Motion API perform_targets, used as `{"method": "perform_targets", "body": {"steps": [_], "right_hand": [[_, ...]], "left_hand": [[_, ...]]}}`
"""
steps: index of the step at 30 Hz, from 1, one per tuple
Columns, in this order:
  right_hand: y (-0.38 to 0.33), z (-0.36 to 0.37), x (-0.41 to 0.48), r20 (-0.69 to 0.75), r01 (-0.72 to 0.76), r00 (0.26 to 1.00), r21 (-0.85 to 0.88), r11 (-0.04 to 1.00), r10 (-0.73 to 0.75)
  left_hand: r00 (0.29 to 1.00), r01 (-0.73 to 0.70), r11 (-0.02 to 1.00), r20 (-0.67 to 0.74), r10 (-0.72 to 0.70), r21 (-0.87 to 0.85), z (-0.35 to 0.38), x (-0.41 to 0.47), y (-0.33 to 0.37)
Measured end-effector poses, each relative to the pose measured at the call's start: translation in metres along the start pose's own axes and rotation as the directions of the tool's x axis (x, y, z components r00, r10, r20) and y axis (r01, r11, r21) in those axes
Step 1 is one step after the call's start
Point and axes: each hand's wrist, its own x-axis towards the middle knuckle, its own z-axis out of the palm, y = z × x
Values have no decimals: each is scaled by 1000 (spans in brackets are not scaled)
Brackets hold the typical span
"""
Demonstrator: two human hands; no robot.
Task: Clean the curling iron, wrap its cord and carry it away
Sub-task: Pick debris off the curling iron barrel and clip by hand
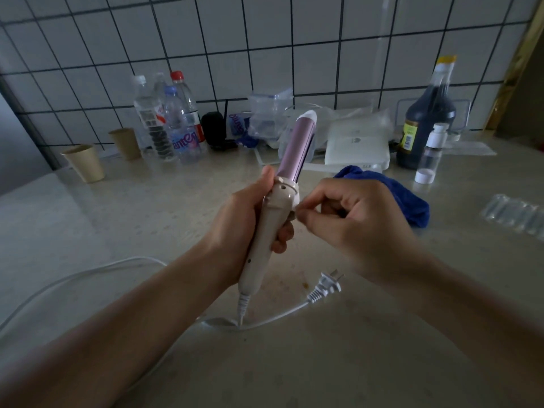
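While I hold the iron up for cleaning, notes run largest to smallest.

counter (338,363): pale stone top under both my arms; a brownish stain sits just left of the plug. I judge it safe to set the iron down here if I need both hands.

curling iron (275,207): upright, tilted a bit right, lifted off the counter, pink barrel up, cream handle down. Cleaning step looks unfinished. To do it well I should keep the barrel pointing away from me and turn the handle so each side comes round.

cord (88,272): loose, unwrapped, loops off to the left edge and back under the handle. Wrapping not yet done.

blue cloth (412,198): lying on the counter behind my right hand, not held. I judge I need it for a proper wipe; bare fingertips only pick at spots.

left hand (247,219): closed round the handle, thumb up along the left side near the collar, fingers curled round the far side. Wrist straight, forearm coming in from lower left. Firm hold, keep it low on the handle so the collar stays free.

right hand (353,219): fingers curled in, thumb and forefinger pinched narrow at the collar's right edge. Cannot tell if anything is caught between them. Forearm enters from lower right.

plug (325,285): flat on the counter, prongs up-right, clearly unplugged.
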Motion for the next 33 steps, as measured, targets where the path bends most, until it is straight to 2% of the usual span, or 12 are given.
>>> {"method": "perform_targets", "body": {"steps": [3,7,12,16,18,21,22,26,31,33], "right_hand": [[6,-5,3,-26,-23,999,-30,999,22],[-4,8,-5,122,36,992,-14,999,-34],[3,-2,1,-9,-8,1000,-19,1000,8],[-6,9,-6,172,-7,985,-1,1000,7],[-6,9,-6,137,-9,991,-11,1000,10],[0,-2,0,-5,-40,999,-36,999,39],[1,-4,0,-5,-46,999,-38,998,46],[-6,13,-9,160,-38,986,-32,999,42],[1,5,-4,40,-59,997,-42,997,61],[-2,8,-7,106,-56,992,-63,996,63]], "left_hand": [[1000,-8,1000,-3,8,-2,-1,1,-1],[998,-45,999,-35,46,26,-2,2,-2],[1000,-29,999,4,29,27,-4,3,-2],[998,-59,997,-14,60,54,-5,4,-4],[997,-69,996,-35,71,62,-5,5,-4],[998,-52,998,-38,53,48,-5,6,-4],[998,-45,998,-38,47,44,-6,6,-4],[998,-46,997,-40,48,54,-7,6,-5],[996,-22,1000,-80,24,22,-5,7,-1],[998,-5,1000,-70,6,7,-5,7,-1]]}}
